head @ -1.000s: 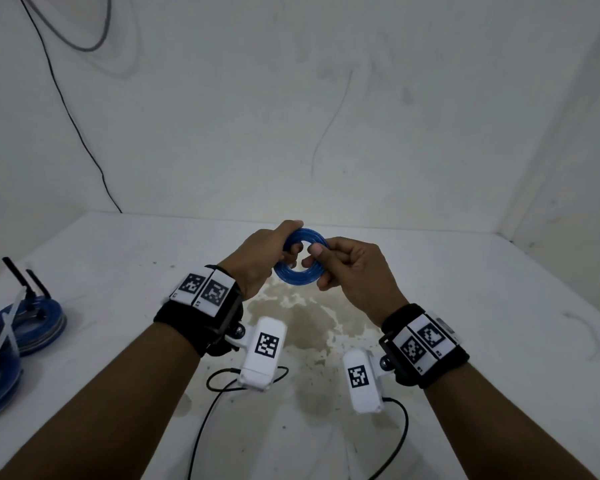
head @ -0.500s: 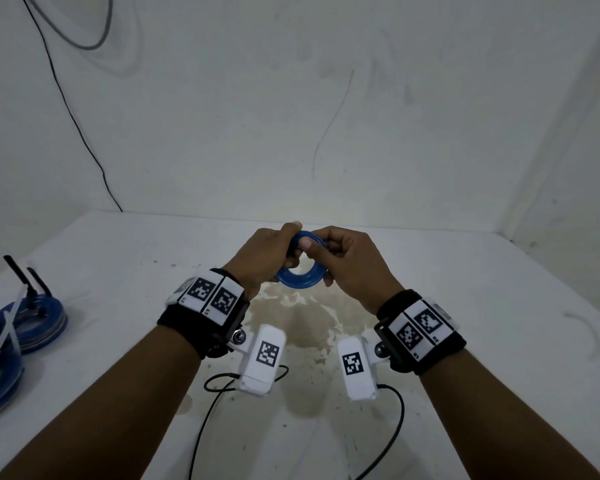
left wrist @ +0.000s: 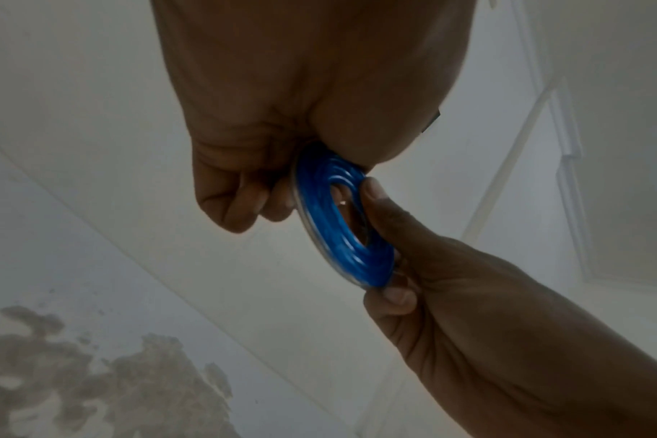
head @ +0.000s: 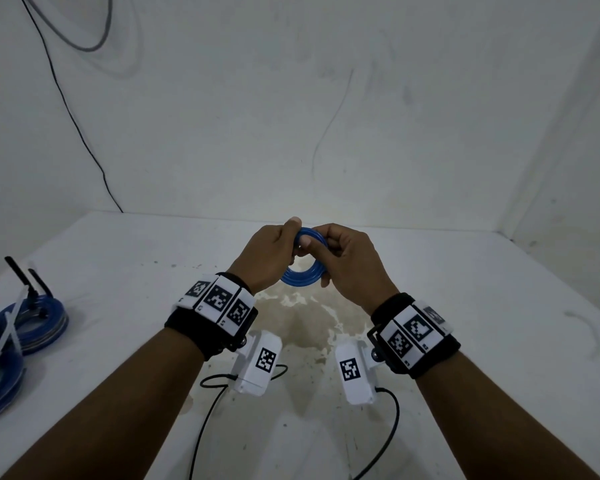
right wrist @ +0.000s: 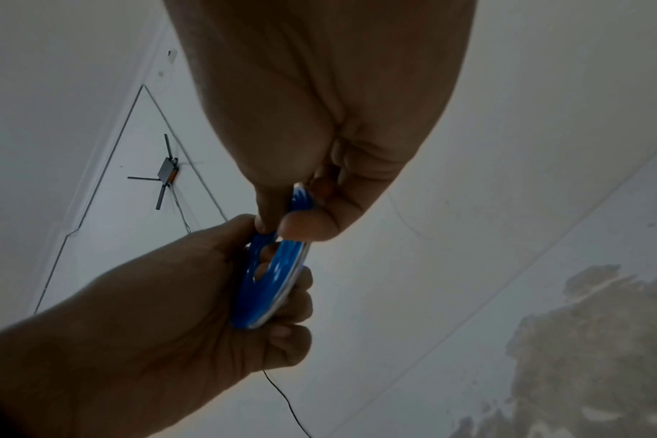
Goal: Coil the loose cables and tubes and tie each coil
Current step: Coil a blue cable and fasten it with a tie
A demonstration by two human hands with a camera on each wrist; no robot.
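Blue translucent plastic tube wound into a small flat coil point(head: 302, 271), held in the air above the white table point(head: 465, 306) between my two hands. My left hand point(head: 269, 258) curls its fingers point(left wrist: 244, 201) round the coil's left rim, thumb on top. My right hand point(head: 347, 261) pinches the opposite rim, its thumb point(left wrist: 376, 201) reaching into the central opening and a fingertip point(left wrist: 394, 296) under the lower edge. Both sets of fingers are narrow, closed on the tube; neither hand is free. I see no tie on this coil, so I judge the tying step is not yet done.

Outward from the hands: a brownish stain point(head: 309, 327) marks the table directly below; at far left lie finished blue tube coils point(head: 32, 323) bound with black and white cable ties point(head: 21, 278).

Risk, as I judge it: springy tubing stores tension, so loosening either pinch to fetch a tie could let the turns spring apart. No loose tie is visible near my hands, which makes a one-handed hold likely.
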